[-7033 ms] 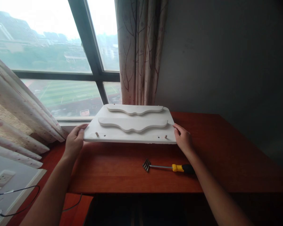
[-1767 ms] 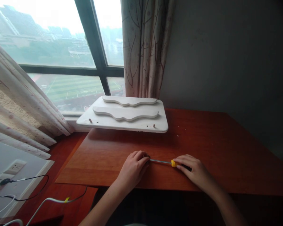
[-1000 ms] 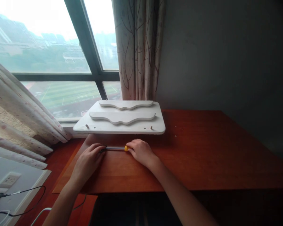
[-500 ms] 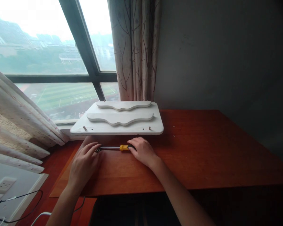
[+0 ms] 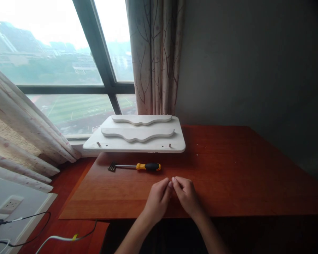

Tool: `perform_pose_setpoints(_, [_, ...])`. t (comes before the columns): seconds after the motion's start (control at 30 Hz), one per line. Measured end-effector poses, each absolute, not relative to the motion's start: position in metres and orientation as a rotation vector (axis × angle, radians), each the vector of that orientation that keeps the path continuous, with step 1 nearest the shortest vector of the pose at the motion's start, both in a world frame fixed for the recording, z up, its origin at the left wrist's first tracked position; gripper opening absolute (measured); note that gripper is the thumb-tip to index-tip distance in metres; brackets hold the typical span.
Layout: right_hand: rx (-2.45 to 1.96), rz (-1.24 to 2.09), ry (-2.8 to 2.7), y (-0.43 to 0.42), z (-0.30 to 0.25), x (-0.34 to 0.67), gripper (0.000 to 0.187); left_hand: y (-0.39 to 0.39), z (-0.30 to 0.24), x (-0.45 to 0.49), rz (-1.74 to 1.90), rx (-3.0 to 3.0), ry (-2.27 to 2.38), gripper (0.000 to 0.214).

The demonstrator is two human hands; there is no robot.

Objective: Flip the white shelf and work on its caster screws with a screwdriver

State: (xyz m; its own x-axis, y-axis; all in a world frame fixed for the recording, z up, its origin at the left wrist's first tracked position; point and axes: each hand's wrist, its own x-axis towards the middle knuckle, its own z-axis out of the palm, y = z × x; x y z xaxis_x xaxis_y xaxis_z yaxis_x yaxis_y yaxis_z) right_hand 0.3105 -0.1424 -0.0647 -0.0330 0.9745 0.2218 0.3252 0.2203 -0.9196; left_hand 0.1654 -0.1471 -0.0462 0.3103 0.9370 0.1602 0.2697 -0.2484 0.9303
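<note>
My left hand (image 5: 158,197) and my right hand (image 5: 185,195) rest near the front of the table, fingers curled in and fingertips meeting. Both look closed, and nothing shows between them. Just beyond them lies a screwdriver (image 5: 148,166) with a yellow and black handle, its shaft pointing left. Several dark screws (image 5: 111,167) are bunched at its tip. Behind it sits a white board (image 5: 132,147) carrying two white wavy-edged strips (image 5: 137,134), with small pegs and holes along the near side.
A reddish-brown wooden table (image 5: 228,176) extends to the right, with small white specks on it. A window (image 5: 69,109) and a curtain (image 5: 156,70) stand behind. At lower left are a wall socket (image 5: 12,204) with a black plug and loose cables (image 5: 55,237).
Both hands have let go of the screwdriver and screws and drawn back toward the front edge, coming together. The screwdriver and screws now lie on the table. The view has shifted slightly.
</note>
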Motion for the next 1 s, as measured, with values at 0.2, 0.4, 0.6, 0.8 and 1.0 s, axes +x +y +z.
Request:
perform_pose_setpoints(0.2, [-1.268,0.775,-1.695,-0.142,-0.065,0.308,0.041,-0.144,-0.054,0.162,1.001,1.561,1.068,0.042])
perform_pose_setpoints(0.4, [-1.285,0.737,-1.718,-0.142,-0.064,0.306,0.041,-0.145,-0.056,0.161,1.01,1.493,1.003,0.041])
perform_pose_setpoints(0.6, [-1.289,0.742,-1.725,-0.142,-0.067,0.306,0.041,-0.146,-0.059,0.162,1.048,1.493,1.008,0.04])
perform_pose_setpoints(0.8, [-1.275,0.769,-1.708,-0.142,-0.067,0.306,0.041,-0.145,-0.06,0.161,1.028,1.515,1.02,0.04])
perform_pose_setpoints(1.0, [-1.277,0.75,-1.701,-0.141,-0.066,0.305,0.041,-0.144,-0.061,0.16,1.028,1.535,1.006,0.039])
